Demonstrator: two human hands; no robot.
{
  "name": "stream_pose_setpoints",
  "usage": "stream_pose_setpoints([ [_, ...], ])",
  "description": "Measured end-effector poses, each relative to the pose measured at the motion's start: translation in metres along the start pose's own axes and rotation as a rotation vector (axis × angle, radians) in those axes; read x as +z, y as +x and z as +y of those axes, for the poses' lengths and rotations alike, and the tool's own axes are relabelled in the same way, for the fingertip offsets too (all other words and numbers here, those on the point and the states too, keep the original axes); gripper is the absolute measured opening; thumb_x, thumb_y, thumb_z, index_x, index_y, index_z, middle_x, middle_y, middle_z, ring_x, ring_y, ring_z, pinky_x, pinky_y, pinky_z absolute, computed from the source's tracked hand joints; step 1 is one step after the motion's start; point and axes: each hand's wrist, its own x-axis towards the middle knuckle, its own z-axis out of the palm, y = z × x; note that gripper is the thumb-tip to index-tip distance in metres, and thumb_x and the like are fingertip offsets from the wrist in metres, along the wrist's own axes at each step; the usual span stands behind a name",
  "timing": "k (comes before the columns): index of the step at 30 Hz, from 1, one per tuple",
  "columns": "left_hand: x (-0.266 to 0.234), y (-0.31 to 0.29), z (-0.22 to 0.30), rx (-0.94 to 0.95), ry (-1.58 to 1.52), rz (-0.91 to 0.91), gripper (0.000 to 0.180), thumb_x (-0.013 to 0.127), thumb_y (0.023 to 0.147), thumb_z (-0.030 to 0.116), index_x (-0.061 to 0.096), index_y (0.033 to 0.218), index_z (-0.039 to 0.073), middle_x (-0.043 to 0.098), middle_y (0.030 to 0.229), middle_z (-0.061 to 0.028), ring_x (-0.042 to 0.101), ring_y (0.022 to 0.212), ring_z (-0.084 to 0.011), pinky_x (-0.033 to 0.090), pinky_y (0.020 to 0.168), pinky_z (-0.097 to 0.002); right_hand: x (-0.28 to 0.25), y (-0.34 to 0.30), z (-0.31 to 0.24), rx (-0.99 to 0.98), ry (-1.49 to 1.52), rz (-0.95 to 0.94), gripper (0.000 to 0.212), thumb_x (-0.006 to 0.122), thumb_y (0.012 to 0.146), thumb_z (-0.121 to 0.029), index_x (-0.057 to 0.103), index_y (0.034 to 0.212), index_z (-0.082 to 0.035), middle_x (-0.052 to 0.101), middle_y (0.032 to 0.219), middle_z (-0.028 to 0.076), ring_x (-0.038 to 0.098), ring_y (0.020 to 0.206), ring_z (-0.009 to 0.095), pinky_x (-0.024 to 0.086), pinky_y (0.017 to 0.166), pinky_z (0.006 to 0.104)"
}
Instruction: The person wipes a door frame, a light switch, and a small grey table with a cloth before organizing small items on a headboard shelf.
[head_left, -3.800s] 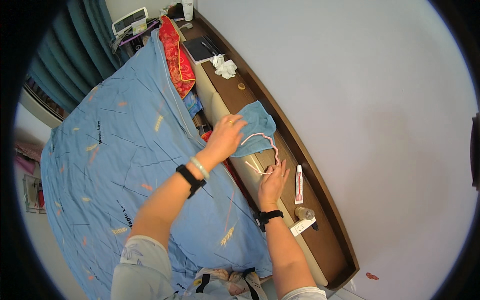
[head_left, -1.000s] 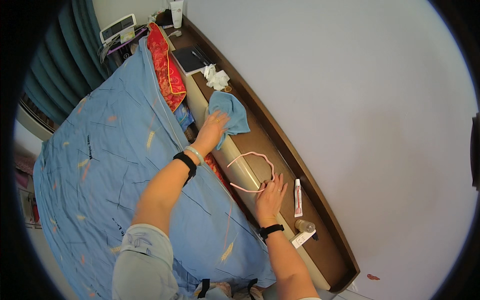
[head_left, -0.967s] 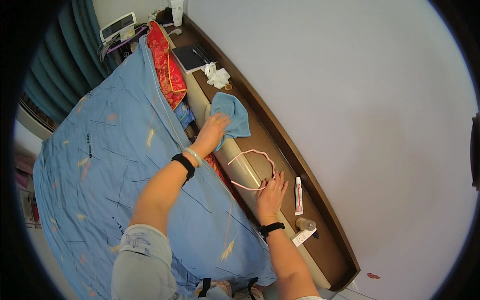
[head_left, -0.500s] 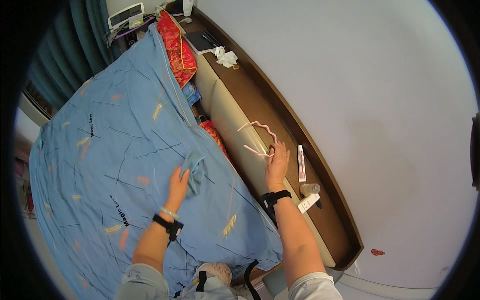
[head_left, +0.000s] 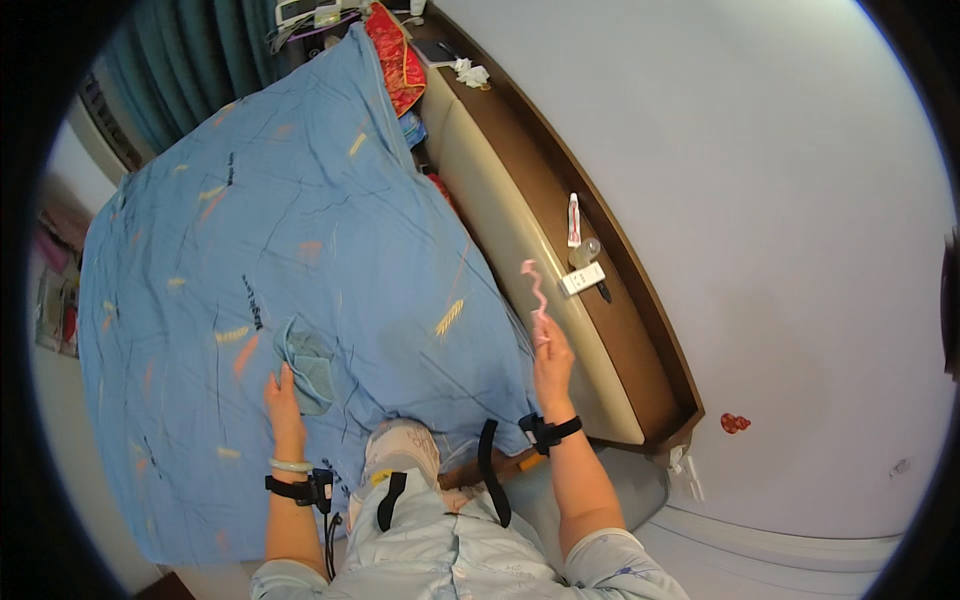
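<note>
A folded blue-green cloth (head_left: 311,372) is gripped by my left hand (head_left: 285,398), just above the blue patterned bed cover. My right hand (head_left: 551,358) is closed around one end of a pink wavy headband (head_left: 538,290), which stands up from the fingers beside the cream padded headboard (head_left: 520,225). Each wrist wears a black strap with a small device. The part of the headband inside my right hand is hidden.
On the brown headboard shelf (head_left: 640,350) lie a toothpaste tube (head_left: 573,222), a clear jar (head_left: 584,253) and a white power strip (head_left: 583,279). Crumpled tissues (head_left: 472,73) and a red pillow (head_left: 396,62) are farther off. The bed cover (head_left: 200,270) spreads across the left.
My right hand has lifted the pink headband off the shelf side and drawn it nearer. My left hand has moved left and nearer with the cloth. The whole view has shifted.
</note>
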Motion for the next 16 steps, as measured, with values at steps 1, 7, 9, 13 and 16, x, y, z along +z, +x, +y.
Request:
stream_pose_setpoints([
  [1, -0.009, -0.015, 0.001, 0.017, -0.022, -0.004, 0.028, 0.051, 0.095, 0.028, 0.055, 0.095, 0.000, 0.052, 0.086, -0.0018, 0.045, 0.079, -0.0105, 0.040, 0.073, -0.0258, -0.018, -0.004, 0.005, 0.025, -0.043, 0.001, 0.017, 0.052, 0.087, -0.003, 0.059, 0.103, 0.001, 0.058, 0.115, 0.018, 0.057, 0.102, 0.034, 0.047, 0.086, 0.0359],
  [7, -0.038, -0.084, 0.008, 0.103, -0.011, 0.149, 0.026, 0.050, 0.095, 0.025, 0.056, 0.091, -0.001, 0.052, 0.082, -0.0015, 0.043, 0.077, -0.0107, 0.038, 0.071, -0.0256, -0.074, -0.010, 0.046, -0.136, -0.380, 0.096, 0.020, 0.048, 0.089, -0.008, 0.060, 0.104, -0.005, 0.057, 0.121, 0.013, 0.045, 0.120, 0.033, 0.029, 0.103, 0.0463],
  [9, -0.043, -0.098, 0.013, 0.121, -0.009, 0.201, 0.026, 0.050, 0.095, 0.024, 0.056, 0.090, -0.001, 0.052, 0.081, -0.0015, 0.043, 0.076, -0.0106, 0.038, 0.070, -0.0256, -0.081, -0.014, 0.063, -0.115, -0.421, 0.098, 0.022, 0.043, 0.092, -0.012, 0.060, 0.106, -0.008, 0.056, 0.124, 0.009, 0.038, 0.127, 0.032, 0.015, 0.108, 0.0534],
  [13, -0.046, -0.105, 0.008, 0.076, -0.036, 0.190, 0.027, 0.051, 0.094, 0.026, 0.056, 0.094, -0.001, 0.054, 0.085, -0.0024, 0.046, 0.078, -0.0107, 0.040, 0.072, -0.0266, -0.092, -0.020, 0.100, -0.082, -0.349, 0.070, 0.021, 0.044, 0.092, -0.012, 0.060, 0.105, -0.007, 0.055, 0.125, 0.009, 0.038, 0.127, 0.030, 0.015, 0.109, 0.0521],
  [16, -0.039, -0.103, 0.001, 0.112, 0.176, 0.247, 0.031, 0.055, 0.092, 0.029, 0.057, 0.093, -0.002, 0.054, 0.082, -0.0047, 0.043, 0.076, -0.0130, 0.039, 0.070, -0.0281, -0.090, -0.020, 0.107, -0.068, -0.333, 0.055, 0.019, 0.049, 0.092, -0.014, 0.060, 0.106, -0.008, 0.055, 0.125, 0.010, 0.037, 0.129, 0.031, 0.008, 0.109, 0.0562],
])
